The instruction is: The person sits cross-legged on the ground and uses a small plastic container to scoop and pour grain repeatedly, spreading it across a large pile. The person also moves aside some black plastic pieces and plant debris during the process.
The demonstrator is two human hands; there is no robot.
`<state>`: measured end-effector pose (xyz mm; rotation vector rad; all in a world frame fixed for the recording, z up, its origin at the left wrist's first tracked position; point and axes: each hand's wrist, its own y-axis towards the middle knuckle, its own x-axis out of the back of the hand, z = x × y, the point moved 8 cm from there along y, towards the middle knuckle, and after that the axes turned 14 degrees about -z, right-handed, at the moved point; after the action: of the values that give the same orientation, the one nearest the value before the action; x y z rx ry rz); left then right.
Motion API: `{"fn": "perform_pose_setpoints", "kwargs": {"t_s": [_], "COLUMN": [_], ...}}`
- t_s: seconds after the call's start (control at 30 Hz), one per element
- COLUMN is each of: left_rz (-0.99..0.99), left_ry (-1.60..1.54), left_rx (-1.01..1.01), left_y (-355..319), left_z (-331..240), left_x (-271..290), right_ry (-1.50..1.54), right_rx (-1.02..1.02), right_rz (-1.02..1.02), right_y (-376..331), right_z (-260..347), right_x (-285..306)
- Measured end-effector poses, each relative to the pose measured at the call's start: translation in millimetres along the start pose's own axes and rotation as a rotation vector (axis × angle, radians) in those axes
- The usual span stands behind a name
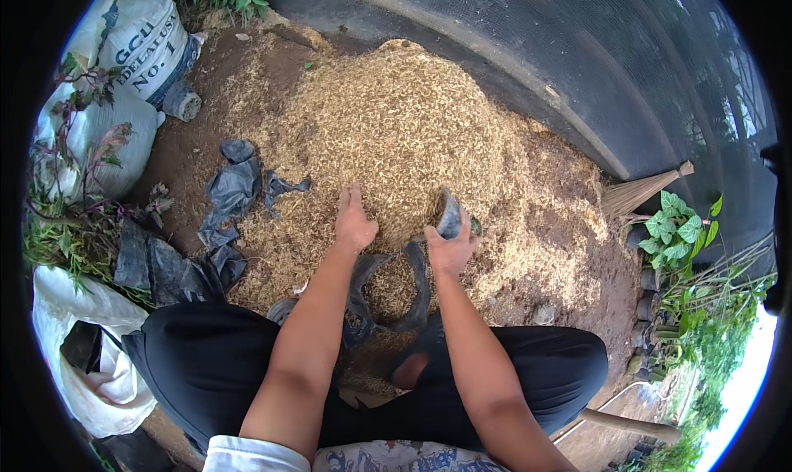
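Observation:
A large heap of pale tan husks or shavings (396, 117) lies on the soil in front of me. My left hand (355, 223) rests against the near side of the heap, fingers stretched forward and thumb apart, holding nothing I can see. My right hand (453, 247) grips a grey, curved, cup-like scoop (450, 216), tilted at the heap; its contents are hidden. Below and between my hands, a black plastic bag (419, 286) stands with its mouth spread, and husks show inside it.
Crumpled black plastic (233, 183) lies left of the heap, near stuffed white sacks (111, 134). An open white sack (62, 307) sits by my left knee. Dark netting (561, 51) walls the far side. At right are a bundled broom (639, 193) and leafy plants (672, 228).

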<state>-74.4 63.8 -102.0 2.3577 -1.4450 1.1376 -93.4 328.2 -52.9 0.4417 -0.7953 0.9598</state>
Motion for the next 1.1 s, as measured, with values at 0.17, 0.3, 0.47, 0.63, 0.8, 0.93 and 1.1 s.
{"fn": "perform_pose_setpoints", "kwargs": {"t_s": [0.17,0.3,0.47,0.63,0.8,0.93,1.1], "left_rz": [0.070,0.041,0.064,0.049,0.224,0.379,0.442], "left_ry": [-0.021,-0.212,-0.479,-0.478,-0.466,-0.012,0.330], "left_rx": [0.008,-0.068,-0.093,-0.119,-0.156,-0.245,-0.272], "left_y": [5,-3,-21,-30,-52,-74,-94], "left_z": [-21,-35,-57,-66,-75,-77,-77], "left_x": [4,14,31,63,77,72,64], "right_ry": [-0.033,0.488,0.825,0.885,0.859,0.705,0.400], "right_rx": [-0.040,-0.355,-0.523,-0.391,-0.321,-0.180,0.128], "right_rz": [0.073,0.337,0.446,0.445,0.503,0.434,0.329], "right_y": [2,-14,-25,-23,-21,-27,-41], "right_z": [33,34,39,50,51,38,33], "right_x": [-10,-17,2,58,120,162,175]}}
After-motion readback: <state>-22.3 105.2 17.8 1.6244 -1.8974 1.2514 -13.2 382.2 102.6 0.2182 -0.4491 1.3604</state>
